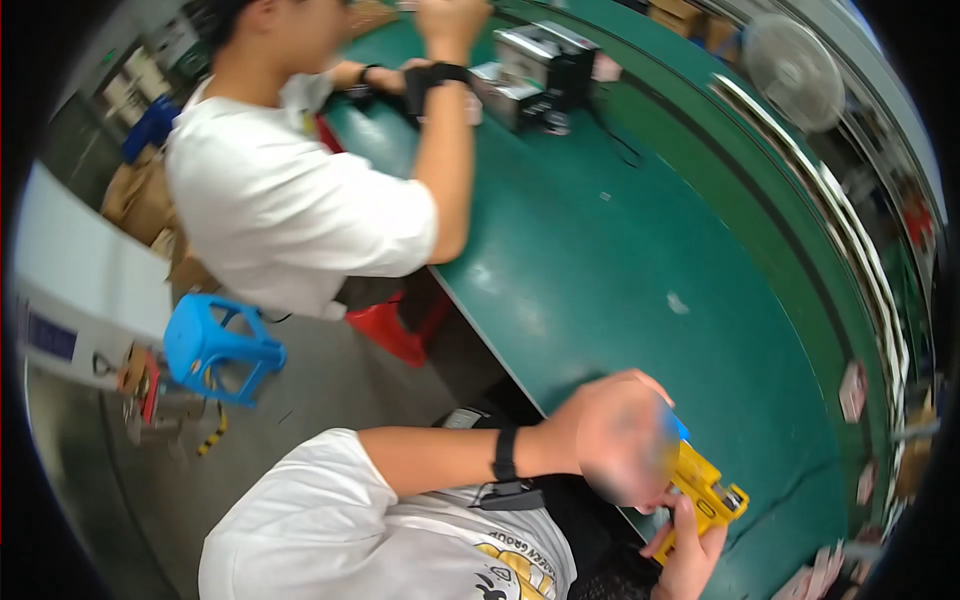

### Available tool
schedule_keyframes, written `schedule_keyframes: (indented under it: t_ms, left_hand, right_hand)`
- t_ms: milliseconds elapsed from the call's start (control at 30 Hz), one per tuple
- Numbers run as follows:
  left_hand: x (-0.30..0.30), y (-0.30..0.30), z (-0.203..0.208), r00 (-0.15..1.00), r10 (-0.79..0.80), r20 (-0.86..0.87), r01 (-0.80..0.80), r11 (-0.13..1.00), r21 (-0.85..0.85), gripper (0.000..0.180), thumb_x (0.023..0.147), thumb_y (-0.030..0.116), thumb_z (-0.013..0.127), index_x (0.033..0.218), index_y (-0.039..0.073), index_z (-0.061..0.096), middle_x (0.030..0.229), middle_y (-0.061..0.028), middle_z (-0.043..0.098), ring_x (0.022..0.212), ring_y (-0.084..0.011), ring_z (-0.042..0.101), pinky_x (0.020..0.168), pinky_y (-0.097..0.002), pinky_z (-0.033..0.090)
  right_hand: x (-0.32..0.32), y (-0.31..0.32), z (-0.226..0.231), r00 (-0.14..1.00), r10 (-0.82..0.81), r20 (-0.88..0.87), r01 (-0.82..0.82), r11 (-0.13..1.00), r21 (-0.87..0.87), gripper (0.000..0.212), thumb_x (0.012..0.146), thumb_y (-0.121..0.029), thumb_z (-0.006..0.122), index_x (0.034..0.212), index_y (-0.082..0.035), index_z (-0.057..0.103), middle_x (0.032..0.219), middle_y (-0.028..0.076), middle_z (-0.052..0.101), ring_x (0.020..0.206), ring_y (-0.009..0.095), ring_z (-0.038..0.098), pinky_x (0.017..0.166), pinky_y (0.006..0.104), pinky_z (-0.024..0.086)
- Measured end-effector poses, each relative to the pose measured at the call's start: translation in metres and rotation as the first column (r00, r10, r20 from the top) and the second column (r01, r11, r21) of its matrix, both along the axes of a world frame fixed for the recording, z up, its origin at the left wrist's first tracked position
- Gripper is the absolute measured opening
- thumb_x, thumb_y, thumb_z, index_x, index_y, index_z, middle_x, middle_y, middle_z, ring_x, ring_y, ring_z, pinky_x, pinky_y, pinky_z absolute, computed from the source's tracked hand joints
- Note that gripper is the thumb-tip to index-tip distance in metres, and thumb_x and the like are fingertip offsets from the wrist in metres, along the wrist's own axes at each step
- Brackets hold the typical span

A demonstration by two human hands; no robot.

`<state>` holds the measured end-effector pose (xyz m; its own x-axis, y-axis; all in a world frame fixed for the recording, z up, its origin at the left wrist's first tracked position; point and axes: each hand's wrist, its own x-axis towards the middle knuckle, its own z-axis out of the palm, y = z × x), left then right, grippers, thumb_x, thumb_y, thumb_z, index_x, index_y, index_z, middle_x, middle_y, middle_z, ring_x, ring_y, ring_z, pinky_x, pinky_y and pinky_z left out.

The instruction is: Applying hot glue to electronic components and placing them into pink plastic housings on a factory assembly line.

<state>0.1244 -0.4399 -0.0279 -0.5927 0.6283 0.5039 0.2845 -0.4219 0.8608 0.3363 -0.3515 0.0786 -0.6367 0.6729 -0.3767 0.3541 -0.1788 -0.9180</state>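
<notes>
My right hand [690, 555] is closed on a yellow plastic tool [705, 490] with a dark metal part near its end; the exact kind is unclear. My left hand [615, 435] comes in from the left and is curled at the tool's other end, beside a small blue part [683, 428]. A smear covers most of this hand, so what it holds is hidden. On my left wrist is a black band [505, 455] with a small dark box. Both hands are above the near edge of a green table [610, 290].
Across the corner a co-worker in a white shirt [300, 190] works with raised hands. Near them on the table stands a black and silver machine [548, 60] with a cable. A blue stool [225, 345] and a red stool [395, 330] stand on the floor. A fan [795, 72] is at the far right.
</notes>
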Motion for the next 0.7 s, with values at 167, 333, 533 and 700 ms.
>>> schedule_keyframes:
  t_ms: [167,333,533,700]
  left_hand:
    - [0.004,-0.011,0.004,0.996,0.083,0.023,-0.083,0.996,-0.014,0.018,0.099,-0.002,0.074,0.115,0.003,0.071,0.116,-0.0125,0.073,0.100,-0.0251,0.072,0.086,-0.0346,0.059]
    - [-0.003,0.001,0.010,0.995,-0.086,-0.058,0.085,0.996,-0.012,0.023,0.096,-0.005,0.073,0.116,0.004,0.077,0.118,-0.0124,0.073,0.102,-0.0256,0.073,0.086,-0.0345,0.060]
    - [-0.013,-0.005,0.014,0.951,0.051,-0.304,-0.082,0.993,-0.089,0.017,0.090,-0.009,0.077,0.104,0.002,0.077,0.113,-0.0155,0.075,0.092,-0.0239,0.075,0.077,-0.0314,0.060]
    - [-0.006,0.008,0.011,0.938,-0.074,-0.339,0.048,0.995,-0.085,0.015,0.092,-0.009,0.078,0.103,0.002,0.076,0.114,-0.0162,0.075,0.089,-0.0206,0.074,0.072,-0.0294,0.057]
  right_hand:
    - [-0.008,0.002,0.007,0.999,0.014,-0.039,-0.016,0.999,-0.033,0.032,0.109,-0.015,0.066,0.135,0.004,0.063,0.105,0.012,0.077,0.061,0.003,0.049,0.055,0.0199,0.038]
    - [0.017,0.004,-0.018,0.989,-0.140,-0.055,0.142,0.989,0.044,0.039,0.108,-0.016,0.062,0.140,0.006,0.058,0.101,0.015,0.077,0.063,0.010,0.064,0.048,0.0218,0.046]
    - [0.014,0.012,-0.019,0.991,-0.126,0.032,0.126,0.992,-0.001,0.034,0.109,-0.018,0.063,0.134,0.004,0.059,0.094,0.013,0.075,0.061,0.013,0.063,0.053,0.0244,0.049]
    - [0.032,0.005,-0.021,0.984,-0.171,0.059,0.168,0.985,0.040,0.030,0.107,-0.015,0.066,0.130,0.004,0.063,0.086,0.006,0.071,0.065,0.011,0.063,0.054,0.0231,0.047]
